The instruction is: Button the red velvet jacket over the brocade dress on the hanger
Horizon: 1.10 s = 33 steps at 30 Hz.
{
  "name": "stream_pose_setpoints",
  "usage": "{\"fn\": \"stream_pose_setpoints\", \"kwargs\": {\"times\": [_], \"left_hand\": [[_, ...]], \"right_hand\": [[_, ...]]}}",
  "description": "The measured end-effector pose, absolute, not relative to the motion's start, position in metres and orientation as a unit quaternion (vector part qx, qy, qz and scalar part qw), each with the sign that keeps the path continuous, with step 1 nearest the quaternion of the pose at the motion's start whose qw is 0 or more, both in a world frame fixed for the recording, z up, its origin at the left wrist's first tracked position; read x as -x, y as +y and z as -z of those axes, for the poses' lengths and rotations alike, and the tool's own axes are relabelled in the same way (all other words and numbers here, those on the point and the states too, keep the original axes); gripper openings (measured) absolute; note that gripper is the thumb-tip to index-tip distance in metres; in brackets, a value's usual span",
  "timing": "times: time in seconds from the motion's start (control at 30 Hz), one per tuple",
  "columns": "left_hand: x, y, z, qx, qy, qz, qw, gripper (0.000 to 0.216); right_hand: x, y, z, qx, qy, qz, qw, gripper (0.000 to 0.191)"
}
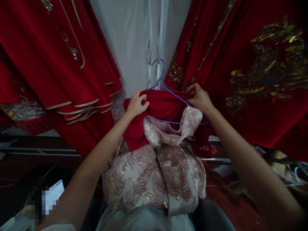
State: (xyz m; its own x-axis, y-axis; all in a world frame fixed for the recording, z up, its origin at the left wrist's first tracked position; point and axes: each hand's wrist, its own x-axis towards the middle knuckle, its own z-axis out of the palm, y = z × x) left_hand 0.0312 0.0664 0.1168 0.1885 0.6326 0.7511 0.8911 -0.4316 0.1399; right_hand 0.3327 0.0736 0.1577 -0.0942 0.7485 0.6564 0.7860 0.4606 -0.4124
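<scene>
A purple wire hanger [161, 84] is held up in front of a white wall. Red cloth [160, 108] is draped over it, and a pale pink brocade garment [154, 173] with a floral pattern hangs below it toward my lap. My left hand [136, 104] is closed on the red cloth at the hanger's left shoulder. At the hanger's right shoulder, my right hand [199, 98] pinches the red cloth against the wire.
Red garments with cream piping [60, 64] hang at the left. A red garment with heavy gold embroidery [264, 73] hangs at the right. A white wall [134, 38] with vertical strips lies between them. Low shelves and clutter sit in the dark below both sides.
</scene>
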Motion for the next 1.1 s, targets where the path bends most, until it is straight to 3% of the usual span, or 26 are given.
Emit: {"fn": "stream_pose_setpoints", "kwargs": {"times": [0.23, 0.5, 0.63, 0.77, 0.9, 1.1], "left_hand": [[-0.031, 0.065, -0.115, 0.765, -0.504, 0.367, 0.161, 0.008], [-0.041, 0.051, -0.113, 0.75, -0.525, 0.365, 0.168, 0.008], [-0.043, 0.05, -0.114, 0.752, -0.529, 0.364, 0.149, 0.009], [-0.045, 0.05, -0.113, 0.751, -0.534, 0.366, 0.131, 0.009], [-0.048, 0.045, -0.109, 0.749, -0.536, 0.37, 0.12, 0.01], [-0.058, 0.041, -0.103, 0.734, -0.546, 0.387, 0.113, 0.011]], "right_hand": [[-0.37, 0.03, -0.16, 0.518, -0.721, 0.214, 0.407, 0.036], [-0.394, -0.027, -0.161, 0.496, -0.765, 0.22, 0.347, 0.047], [-0.391, -0.041, -0.166, 0.533, -0.726, 0.238, 0.364, 0.036], [-0.388, -0.043, -0.159, 0.548, -0.736, 0.126, 0.375, 0.038], [-0.371, -0.028, -0.142, 0.463, -0.778, -0.031, 0.423, 0.05], [-0.292, 0.019, -0.111, 0.362, -0.739, -0.181, 0.538, 0.041]]}}
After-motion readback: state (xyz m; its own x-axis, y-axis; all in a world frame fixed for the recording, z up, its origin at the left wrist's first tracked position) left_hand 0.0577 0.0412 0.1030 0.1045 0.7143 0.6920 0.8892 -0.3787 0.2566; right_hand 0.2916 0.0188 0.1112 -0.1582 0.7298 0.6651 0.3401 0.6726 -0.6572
